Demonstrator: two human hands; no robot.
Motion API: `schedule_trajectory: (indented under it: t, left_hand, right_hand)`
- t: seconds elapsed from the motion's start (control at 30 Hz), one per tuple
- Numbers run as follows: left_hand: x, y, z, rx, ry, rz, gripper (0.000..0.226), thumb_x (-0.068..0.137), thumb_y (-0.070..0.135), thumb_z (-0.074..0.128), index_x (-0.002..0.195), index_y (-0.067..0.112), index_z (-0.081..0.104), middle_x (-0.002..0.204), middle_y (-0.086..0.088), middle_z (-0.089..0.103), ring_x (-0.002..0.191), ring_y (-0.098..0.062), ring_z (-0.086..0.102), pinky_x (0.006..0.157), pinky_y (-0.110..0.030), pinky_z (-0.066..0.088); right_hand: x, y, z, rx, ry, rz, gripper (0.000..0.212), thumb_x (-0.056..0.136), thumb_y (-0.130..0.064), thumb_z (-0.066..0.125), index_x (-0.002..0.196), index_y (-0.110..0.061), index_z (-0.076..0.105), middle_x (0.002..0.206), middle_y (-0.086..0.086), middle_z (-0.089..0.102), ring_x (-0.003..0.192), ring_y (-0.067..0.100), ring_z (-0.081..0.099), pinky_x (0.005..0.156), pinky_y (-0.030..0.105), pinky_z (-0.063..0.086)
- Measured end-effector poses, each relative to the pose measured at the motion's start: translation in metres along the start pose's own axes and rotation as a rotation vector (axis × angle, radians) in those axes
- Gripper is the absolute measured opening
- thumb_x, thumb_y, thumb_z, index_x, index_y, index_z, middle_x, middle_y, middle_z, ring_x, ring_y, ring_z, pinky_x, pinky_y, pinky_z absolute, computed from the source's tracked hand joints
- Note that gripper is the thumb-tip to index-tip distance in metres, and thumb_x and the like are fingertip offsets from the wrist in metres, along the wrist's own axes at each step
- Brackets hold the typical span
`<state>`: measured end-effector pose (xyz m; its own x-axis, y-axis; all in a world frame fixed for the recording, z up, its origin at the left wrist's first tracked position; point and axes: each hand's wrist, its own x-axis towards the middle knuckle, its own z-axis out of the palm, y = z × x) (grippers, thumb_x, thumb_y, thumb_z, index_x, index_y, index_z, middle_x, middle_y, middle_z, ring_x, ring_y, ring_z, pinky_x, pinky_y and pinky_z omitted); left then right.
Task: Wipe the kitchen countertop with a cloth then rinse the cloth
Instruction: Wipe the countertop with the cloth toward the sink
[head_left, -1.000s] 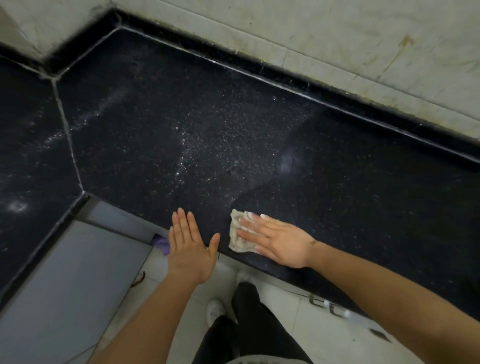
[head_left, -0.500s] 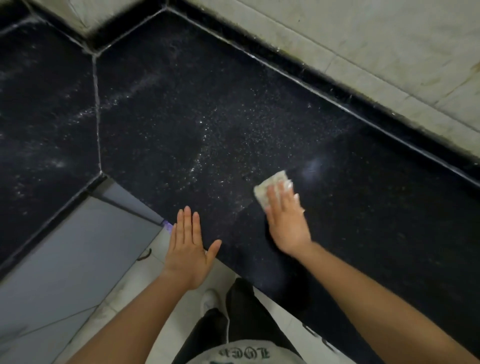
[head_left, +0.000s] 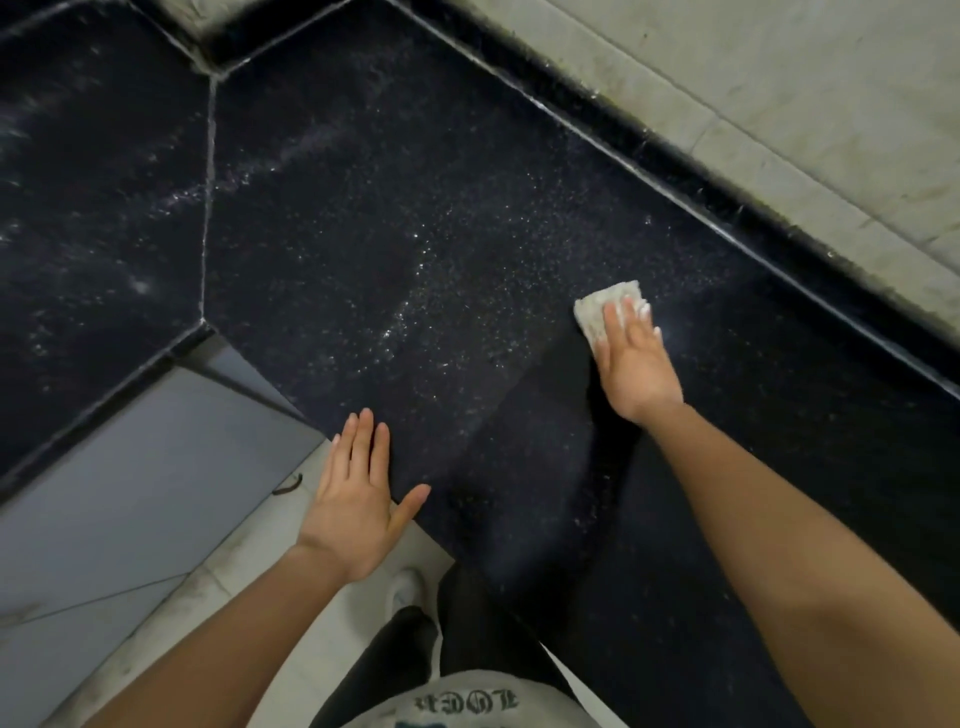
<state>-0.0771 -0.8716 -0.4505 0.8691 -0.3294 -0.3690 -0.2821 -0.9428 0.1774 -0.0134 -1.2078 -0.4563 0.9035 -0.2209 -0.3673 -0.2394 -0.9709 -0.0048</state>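
Where the right hand presses it flat, the cloth lies on the counter, right of the frame's centre and near the black strip at the foot of the wall. It is a small pale folded pad. Its upper left part shows and the rest is under the fingers. Those fingers are straight and close together, laid on top of the cloth rather than curled round it. A darker band of stone runs from the cloth down toward the lower middle of the frame, and the stone to its left is sprinkled with pale specks. The left hand is flat, fingers straight and thumb spread, holding nothing, at the counter's near edge in the lower middle. Whether it touches the edge cannot be told. A pale seam crosses the counter at upper left. The wall's pale tiles fill the upper right. A grey cabinet sits at lower left beside a pale floor, where a white shoe and dark trousers show.
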Motion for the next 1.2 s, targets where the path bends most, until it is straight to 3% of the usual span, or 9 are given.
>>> schedule_trajectory:
  t: [0.13,0.27,0.4,0.57,0.7,0.87,0.97,1.1,1.2]
  left_hand:
    - [0.003,0.007,-0.005,0.05,0.002,-0.024,0.098,0.079,0.069,-0.008,0.149,0.002,0.007,0.157,-0.016,0.0,0.145,-0.029,-0.007,0.114,-0.038,-0.012]
    - [0.005,0.01,-0.003,0.054,-0.022,-0.048,0.088,0.092,0.062,0.006,0.137,-0.006,0.039,0.147,-0.025,0.033,0.139,-0.037,0.027,0.118,-0.04,-0.001]
    - [0.01,0.01,-0.011,-0.041,0.058,-0.052,0.075,0.096,0.054,0.012,0.123,-0.002,0.053,0.134,-0.021,0.046,0.133,-0.033,0.033,0.116,-0.035,-0.01]
    - [0.031,0.021,-0.013,-0.114,0.169,-0.048,0.075,0.091,0.056,0.005,0.147,0.009,0.02,0.156,-0.01,0.011,0.145,-0.02,-0.007,0.112,-0.03,-0.021]
    - [0.05,0.031,-0.013,-0.104,0.161,-0.054,0.076,0.085,0.059,-0.007,0.145,0.013,-0.014,0.154,-0.001,-0.021,0.139,-0.014,-0.026,0.112,-0.033,-0.019]
    - [0.083,0.05,-0.024,-0.07,0.146,-0.011,0.075,0.082,0.059,-0.014,0.141,0.013,-0.022,0.151,-0.002,-0.027,0.139,-0.016,-0.028,0.111,-0.034,-0.019]
    - [0.109,0.071,-0.033,-0.042,0.141,0.025,0.083,0.075,0.061,-0.028,0.14,0.009,-0.023,0.151,-0.006,-0.026,0.139,-0.018,-0.027,0.112,-0.035,-0.019]
    - [0.142,0.097,-0.042,-0.041,0.092,0.006,0.093,0.071,0.069,-0.02,0.138,0.005,-0.026,0.153,-0.013,-0.024,0.139,-0.021,-0.027,0.111,-0.035,-0.021]
    - [0.159,0.107,-0.049,-0.01,0.055,-0.019,0.097,0.076,0.073,-0.01,0.138,0.001,-0.027,0.152,-0.016,-0.028,0.14,-0.025,-0.027,0.112,-0.036,-0.02]
  right_hand:
    - [-0.008,-0.043,0.001,0.246,0.112,0.182,0.052,0.103,-0.025,0.019,0.151,-0.008,0.006,0.158,0.016,-0.001,0.145,0.034,-0.004,0.118,0.044,0.003]
    - [-0.063,-0.088,0.033,0.099,0.19,-0.326,0.051,0.098,-0.024,0.025,0.142,-0.001,0.035,0.148,0.023,0.032,0.137,0.041,0.028,0.108,0.052,0.033]
    - [-0.087,-0.076,0.041,-0.028,0.11,-0.789,0.05,0.099,-0.031,0.028,0.146,-0.015,0.03,0.154,0.007,0.029,0.143,0.026,0.022,0.117,0.04,0.02]
    - [-0.029,-0.031,0.015,-0.102,0.077,-0.562,0.051,0.094,-0.027,0.028,0.139,-0.008,0.043,0.144,0.014,0.045,0.134,0.032,0.039,0.104,0.048,0.04]
    - [0.017,0.031,-0.003,-0.006,0.116,-0.116,0.052,0.1,-0.024,0.01,0.151,-0.012,0.013,0.159,0.013,0.005,0.145,0.032,0.0,0.117,0.042,0.005]
    - [0.031,0.034,-0.009,0.249,0.162,0.22,0.05,0.104,-0.027,0.018,0.151,-0.01,0.012,0.158,0.014,0.006,0.146,0.032,0.001,0.118,0.043,0.005]
    - [0.007,0.005,0.005,0.182,0.24,-0.035,0.057,0.101,-0.033,0.011,0.144,-0.002,0.032,0.152,0.021,0.024,0.14,0.04,0.021,0.112,0.055,0.025]
    - [-0.033,0.001,0.02,0.035,0.192,-0.508,0.05,0.102,-0.034,0.019,0.145,-0.013,0.031,0.154,0.009,0.026,0.142,0.026,0.021,0.117,0.042,0.018]
    - [-0.018,0.033,0.014,0.017,0.158,-0.535,0.05,0.099,-0.035,0.028,0.146,-0.017,0.034,0.153,0.005,0.028,0.142,0.022,0.021,0.115,0.039,0.023]
